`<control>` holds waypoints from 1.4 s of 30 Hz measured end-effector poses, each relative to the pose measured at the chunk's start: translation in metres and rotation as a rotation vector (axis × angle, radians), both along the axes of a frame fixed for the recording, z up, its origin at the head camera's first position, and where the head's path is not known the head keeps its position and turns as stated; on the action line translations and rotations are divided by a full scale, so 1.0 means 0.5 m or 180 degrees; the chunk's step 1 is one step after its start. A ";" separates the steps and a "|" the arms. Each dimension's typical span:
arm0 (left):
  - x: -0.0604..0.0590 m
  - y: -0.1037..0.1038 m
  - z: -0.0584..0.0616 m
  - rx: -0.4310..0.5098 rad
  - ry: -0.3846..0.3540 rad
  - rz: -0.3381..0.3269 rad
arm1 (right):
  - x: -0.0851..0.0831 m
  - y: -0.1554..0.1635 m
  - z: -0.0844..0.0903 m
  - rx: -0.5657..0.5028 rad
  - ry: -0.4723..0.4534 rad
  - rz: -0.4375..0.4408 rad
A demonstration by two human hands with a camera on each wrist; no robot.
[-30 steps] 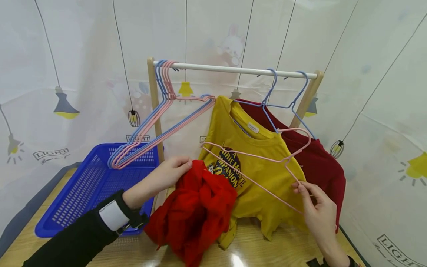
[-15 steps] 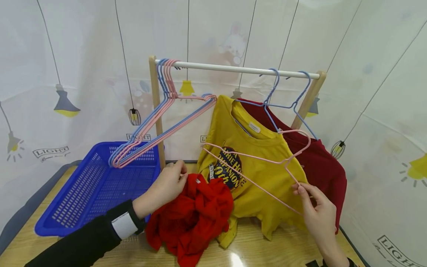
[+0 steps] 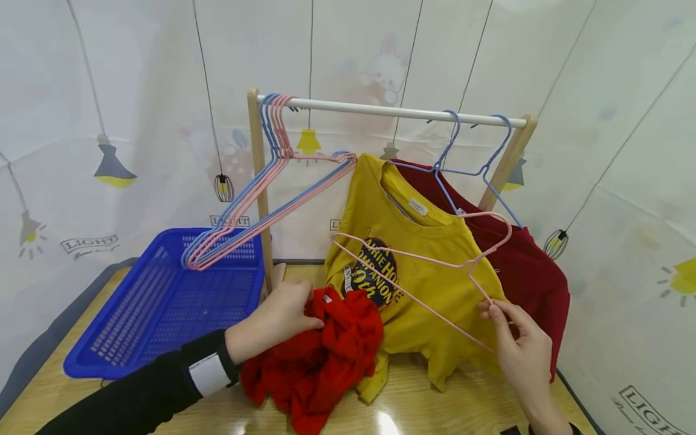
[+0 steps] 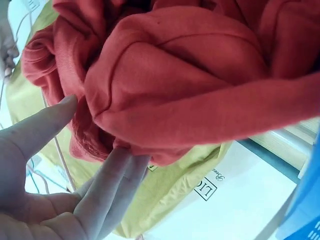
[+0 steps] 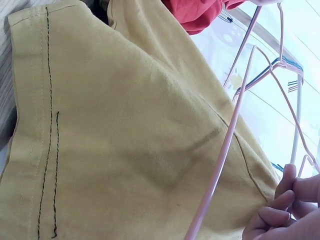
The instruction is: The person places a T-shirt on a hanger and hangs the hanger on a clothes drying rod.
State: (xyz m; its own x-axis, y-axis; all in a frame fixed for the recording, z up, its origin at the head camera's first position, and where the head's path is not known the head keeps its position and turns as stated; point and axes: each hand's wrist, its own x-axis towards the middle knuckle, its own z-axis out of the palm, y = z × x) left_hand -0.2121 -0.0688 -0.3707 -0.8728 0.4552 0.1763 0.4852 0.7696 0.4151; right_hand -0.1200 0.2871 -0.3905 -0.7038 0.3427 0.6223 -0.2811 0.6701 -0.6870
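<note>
- Left hand [image 3: 277, 317] grips the crumpled red cloth garment [image 3: 318, 362] at its top edge, fingers curled into the fabric; black sleeve with a white band behind the wrist.
- Left wrist view: red garment [image 4: 190, 85] bunched in thick folds, fingers [image 4: 107, 185] lying under its lower edge, thumb beside it.
- Right hand [image 3: 516, 344] pinches the thin pink wire hanger [image 3: 429, 260] near one lower corner, thumb and fingertips closed on the wire.
- Right wrist view: pink wire [image 5: 225, 150] runs diagonally across yellow fabric, right fingers [image 5: 280, 210] curled at its lower end.
- Pink hanger is off the rail, held tilted in front of the yellow printed T-shirt [image 3: 429, 290], hook pointing up and right.
- Red garment rests partly on the glossy wooden table [image 3: 413, 405], touching the yellow shirt's lower left.
- Yellow shirt hangs on a blue wire hanger [image 3: 443, 157] from the white rail of the small wooden rack [image 3: 391, 112].
- Dark red shirt [image 3: 535, 284] hangs behind it on a second blue hanger, right end of rail.
- Bunch of empty pink and blue wire hangers [image 3: 261, 193] hooked at the rail's left end, swung out over the basket.
- Blue perforated plastic basket [image 3: 136, 314] on the table, left of the rack.
- White curtain printed with lamps [image 3: 109, 151] behind everything.
</note>
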 end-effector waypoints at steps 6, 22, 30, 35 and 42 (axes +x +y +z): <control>-0.004 0.025 -0.020 -0.0435 0.0067 -0.0154 | 0.000 0.003 0.000 -0.0021 0.0038 0.0013; -0.004 0.017 0.004 -0.0460 -0.0144 -0.0107 | 0.008 0.009 0.005 -0.0070 -0.0049 -0.0018; 0.001 0.044 -0.028 -0.0798 0.0151 -0.0141 | 0.008 0.009 0.001 -0.0040 -0.0037 -0.0068; 0.004 0.035 -0.005 -0.0653 0.0318 -0.0027 | 0.013 0.010 0.003 -0.0090 -0.0033 -0.0043; 0.013 -0.007 0.100 0.0434 0.0430 -0.0277 | 0.019 0.024 0.010 -0.0263 0.0184 0.0135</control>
State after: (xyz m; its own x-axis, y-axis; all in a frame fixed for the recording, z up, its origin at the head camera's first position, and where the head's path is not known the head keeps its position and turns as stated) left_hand -0.2056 -0.0723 -0.3204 -0.7955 0.4916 0.3543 0.6056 0.6635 0.4392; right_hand -0.1104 0.2993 -0.3852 -0.6824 0.3652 0.6332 -0.3488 0.5985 -0.7212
